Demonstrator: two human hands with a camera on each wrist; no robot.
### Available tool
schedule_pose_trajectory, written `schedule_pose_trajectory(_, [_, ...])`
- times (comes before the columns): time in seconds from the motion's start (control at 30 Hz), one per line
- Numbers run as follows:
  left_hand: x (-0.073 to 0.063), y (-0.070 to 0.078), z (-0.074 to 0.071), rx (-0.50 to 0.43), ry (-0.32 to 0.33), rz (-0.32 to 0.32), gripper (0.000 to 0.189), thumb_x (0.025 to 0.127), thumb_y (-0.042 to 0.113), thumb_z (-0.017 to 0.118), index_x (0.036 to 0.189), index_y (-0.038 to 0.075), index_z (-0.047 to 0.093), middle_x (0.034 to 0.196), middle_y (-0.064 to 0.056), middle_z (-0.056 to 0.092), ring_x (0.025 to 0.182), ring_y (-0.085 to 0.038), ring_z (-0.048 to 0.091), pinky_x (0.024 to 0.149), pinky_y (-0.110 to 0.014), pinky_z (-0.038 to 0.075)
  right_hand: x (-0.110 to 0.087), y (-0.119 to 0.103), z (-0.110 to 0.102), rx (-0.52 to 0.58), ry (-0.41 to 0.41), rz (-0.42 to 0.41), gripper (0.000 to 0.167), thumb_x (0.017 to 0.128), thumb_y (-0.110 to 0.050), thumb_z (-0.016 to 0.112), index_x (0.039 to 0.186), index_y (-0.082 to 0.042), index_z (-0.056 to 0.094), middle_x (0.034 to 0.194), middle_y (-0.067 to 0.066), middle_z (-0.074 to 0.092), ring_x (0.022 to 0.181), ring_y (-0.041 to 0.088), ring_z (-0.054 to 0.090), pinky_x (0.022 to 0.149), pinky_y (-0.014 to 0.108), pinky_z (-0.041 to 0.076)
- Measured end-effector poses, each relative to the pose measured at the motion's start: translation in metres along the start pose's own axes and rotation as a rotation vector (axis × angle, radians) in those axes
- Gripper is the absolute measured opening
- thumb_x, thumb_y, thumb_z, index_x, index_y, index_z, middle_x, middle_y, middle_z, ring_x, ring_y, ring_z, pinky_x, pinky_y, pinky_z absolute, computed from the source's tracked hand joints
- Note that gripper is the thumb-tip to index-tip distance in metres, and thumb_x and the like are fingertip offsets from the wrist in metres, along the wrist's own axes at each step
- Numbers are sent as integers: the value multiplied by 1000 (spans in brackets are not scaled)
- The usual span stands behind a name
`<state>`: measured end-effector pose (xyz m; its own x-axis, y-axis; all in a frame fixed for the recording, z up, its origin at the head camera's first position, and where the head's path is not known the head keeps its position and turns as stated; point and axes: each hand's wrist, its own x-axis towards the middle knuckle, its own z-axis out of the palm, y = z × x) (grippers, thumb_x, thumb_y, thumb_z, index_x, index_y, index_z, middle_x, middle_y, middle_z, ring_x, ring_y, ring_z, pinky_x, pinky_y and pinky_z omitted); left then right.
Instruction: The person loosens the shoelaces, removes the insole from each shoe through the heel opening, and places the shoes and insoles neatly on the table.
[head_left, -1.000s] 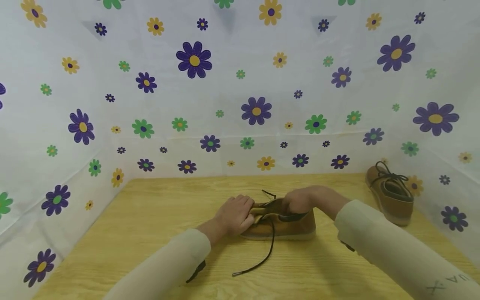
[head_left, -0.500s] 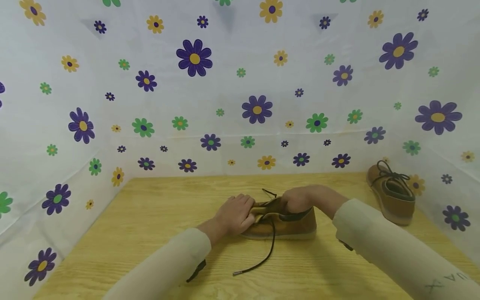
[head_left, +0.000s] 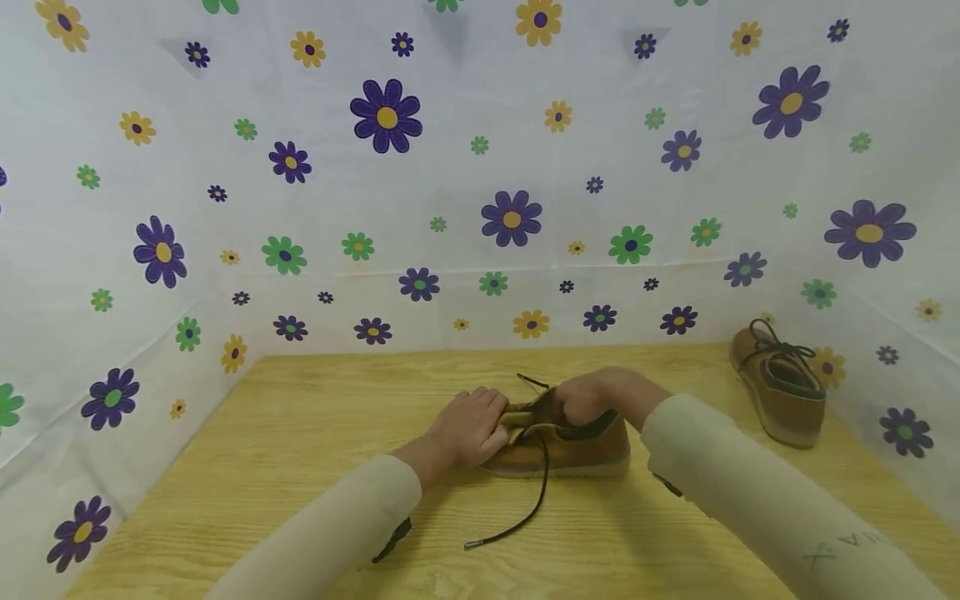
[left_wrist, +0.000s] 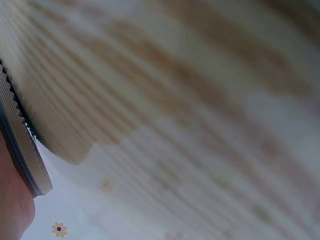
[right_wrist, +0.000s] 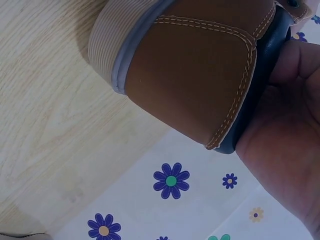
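Note:
A brown leather shoe (head_left: 588, 454) lies on the table, toe to the left, its lace (head_left: 542, 492) loose and trailing toward me. My left hand (head_left: 471, 427) grips the toe end from above. In the left wrist view, the ribbed sole edge (left_wrist: 27, 150) shows beside part of that hand (left_wrist: 12, 200). Reaching into the shoe's opening, my right hand (head_left: 588, 396) holds the raised tongue (head_left: 546, 407) with curled fingers, the tips hidden inside. The right wrist view shows the stitched heel (right_wrist: 190, 80) with the hand (right_wrist: 280, 120) over the dark collar.
A matching shoe (head_left: 783, 387) with its lace tied in a bow stands at the table's right edge. White cloth (head_left: 450, 192) printed with flowers hangs behind and at both sides of the wood-grain table (head_left: 315, 417).
My right hand and sleeve have shifted slightly left inside the shoe's opening, toward the toe. The left hand and the shoe stay in place.

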<state>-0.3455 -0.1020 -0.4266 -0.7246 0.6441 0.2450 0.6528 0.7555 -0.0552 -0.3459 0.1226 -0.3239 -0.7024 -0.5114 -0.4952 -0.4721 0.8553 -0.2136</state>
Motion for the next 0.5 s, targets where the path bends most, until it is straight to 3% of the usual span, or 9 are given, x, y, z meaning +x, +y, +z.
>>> schedule_pose_trajectory(0.17, [-1,0,-2,-2,-5,1,34,95,30,33,112,10,54,106,-5,58,92,-20,51,78,-37,39,2,-2,0,-8,-19,18,39,92,3,40,117,-7,69,126,10,63,122,27,55,109,47,41])
schedule_pose_trajectory(0.27, [-1,1,-1,-8,-25,-6,36,96,31,31,114,10,54,109,-5,57,96,-21,52,81,-39,40,2,-3,0,-15,-19,25,36,91,2,43,115,-7,68,122,9,62,114,24,55,107,44,43])
schedule_pose_trajectory(0.5, [-2,0,-2,-10,-24,-18,38,97,32,30,117,10,54,111,-4,57,98,-21,52,83,-40,40,1,-4,-1,-11,-18,15,21,90,3,45,89,-8,63,94,4,58,92,20,53,84,36,45])
